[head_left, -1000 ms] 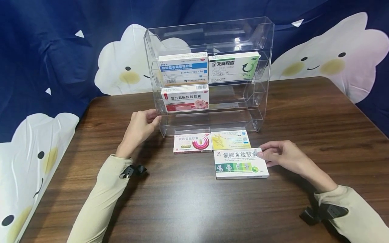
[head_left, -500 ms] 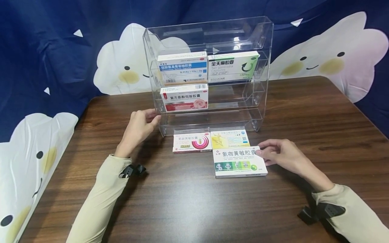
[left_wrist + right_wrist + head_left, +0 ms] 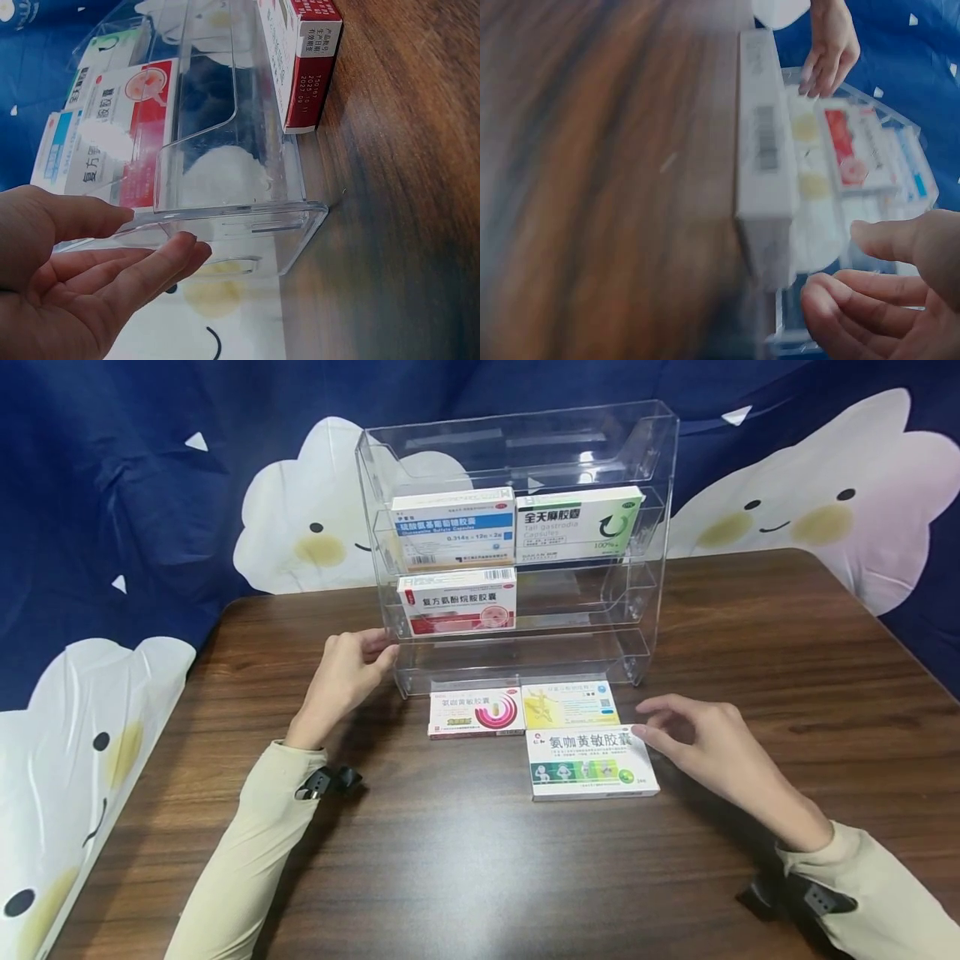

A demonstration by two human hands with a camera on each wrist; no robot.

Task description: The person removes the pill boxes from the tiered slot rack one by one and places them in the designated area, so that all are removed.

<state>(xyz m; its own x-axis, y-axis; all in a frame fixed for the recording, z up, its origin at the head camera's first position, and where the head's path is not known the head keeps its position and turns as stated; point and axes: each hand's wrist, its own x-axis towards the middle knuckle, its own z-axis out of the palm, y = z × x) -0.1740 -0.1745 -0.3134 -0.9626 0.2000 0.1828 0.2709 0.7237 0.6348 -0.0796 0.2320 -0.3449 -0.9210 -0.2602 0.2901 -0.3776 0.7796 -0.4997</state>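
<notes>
My left hand is at the left side of a clear acrylic rack. Its extended fingers touch the rack's side panel, with the thumb near the front edge in the left wrist view. On the table before the rack lies a white-and-green capsule box. Just off that box's right end is my right hand, fingers spread apart from the thumb and nothing between them. Directly behind the box, a white-and-pink medicine box and a white-and-yellow one lie side by side at the rack's foot.
A white-and-blue box and a white-and-green box stand on an upper tier. Below them, at left, stands a red-and-white box. A blue curtain with clouds hangs behind the wooden table.
My right hand has let go of the white-and-green capsule box; its fingers have spread and moved off the right end. The left hand stays at the rack's side.
</notes>
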